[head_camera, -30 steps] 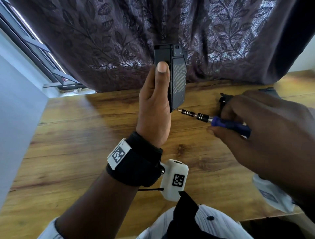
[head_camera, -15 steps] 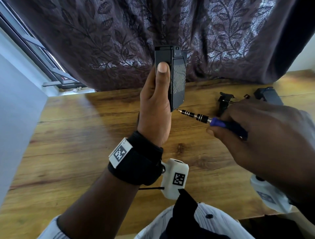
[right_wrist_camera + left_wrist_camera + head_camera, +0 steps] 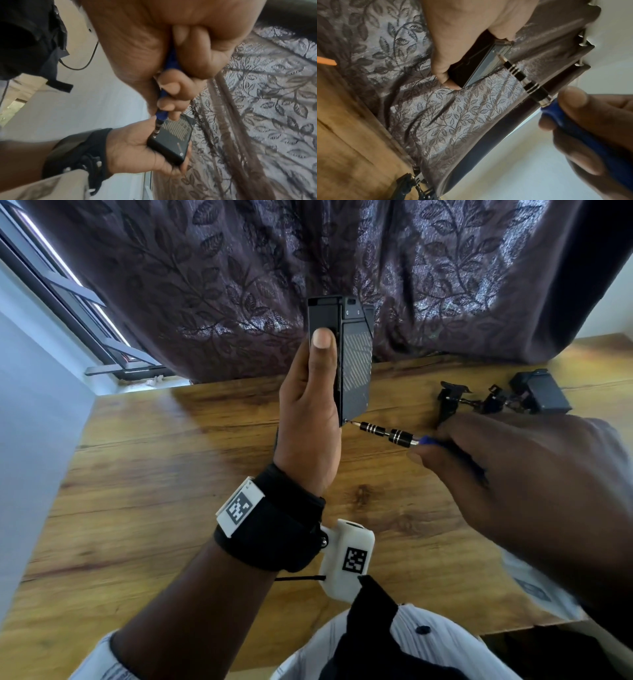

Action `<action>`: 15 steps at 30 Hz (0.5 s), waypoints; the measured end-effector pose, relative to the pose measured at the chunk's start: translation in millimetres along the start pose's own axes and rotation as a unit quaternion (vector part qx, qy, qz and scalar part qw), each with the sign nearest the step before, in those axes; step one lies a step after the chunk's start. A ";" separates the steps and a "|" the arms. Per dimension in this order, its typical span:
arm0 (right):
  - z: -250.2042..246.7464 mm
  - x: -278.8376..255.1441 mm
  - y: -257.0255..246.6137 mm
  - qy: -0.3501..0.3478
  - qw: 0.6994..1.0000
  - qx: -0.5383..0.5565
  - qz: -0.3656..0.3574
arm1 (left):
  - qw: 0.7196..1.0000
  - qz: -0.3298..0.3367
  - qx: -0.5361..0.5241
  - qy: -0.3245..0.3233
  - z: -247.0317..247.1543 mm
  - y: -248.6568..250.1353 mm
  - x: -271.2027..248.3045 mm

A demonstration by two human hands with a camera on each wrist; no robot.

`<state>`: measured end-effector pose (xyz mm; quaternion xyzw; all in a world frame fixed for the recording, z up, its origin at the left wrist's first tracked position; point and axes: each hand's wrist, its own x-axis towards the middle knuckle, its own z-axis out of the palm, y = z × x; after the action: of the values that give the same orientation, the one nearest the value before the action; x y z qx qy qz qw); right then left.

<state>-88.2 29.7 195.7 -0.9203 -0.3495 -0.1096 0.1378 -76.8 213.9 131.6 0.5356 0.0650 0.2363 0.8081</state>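
Head view first: the left hand (image 3: 308, 419) is wrapped around a black rectangular plastic box with a woven-pattern side panel (image 3: 356, 364). It holds the box upright above the wooden table (image 3: 154, 491), with the thumb flat up the near face. The right hand (image 3: 520, 484) is just off to the side of it, pinching a small precision screwdriver with a blue handle and a black-and-silver banded shaft (image 3: 387, 433). The tip sits right on the bottom corner of the patterned panel, down by the heel of the left hand. Past the right hand's knuckles there's a little pile of black clips and a dark block (image 3: 537, 392) on the table. A purple leaf-print curtain (image 3: 239, 285) hangs behind everything.

Left wrist cam: the fingers curl round the far edge of the box and the thumb tip presses the near edge. The shaft comes in at a slant and its tip touches the panel corner. The right hand's thumb and fingertips are closed on the blue handle, kinda blurry.

Right wrist cam: looking down the handle, the right fingers are curled tight round it. The box sits in the left palm, patterned face up. The tip is on a screw at the corner nearest the left thumb, and a second screw shows at the other corner of that end.
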 end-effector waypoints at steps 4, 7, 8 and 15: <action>7.2 3.9 0.7 0.006 0.998 0.058 0.010 | 1.000 0.010 0.020 -0.009 -3.0 2.7 0.7; 4.9 7.6 -2.0 -0.054 0.997 0.059 0.016 | 0.999 0.011 0.037 0.005 -4.2 7.0 2.9; 5.2 7.1 -2.7 -0.057 0.997 0.050 0.009 | 0.999 0.010 0.039 0.008 -4.3 7.4 3.8; 4.4 1.8 0.3 -0.001 0.999 0.054 -0.001 | 0.999 0.029 0.042 -0.005 -5.1 4.8 6.9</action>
<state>-86.2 32.1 192.0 -0.9114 -0.3557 -0.0892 0.1870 -74.0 222.8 134.8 0.5720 0.0553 0.2535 0.7782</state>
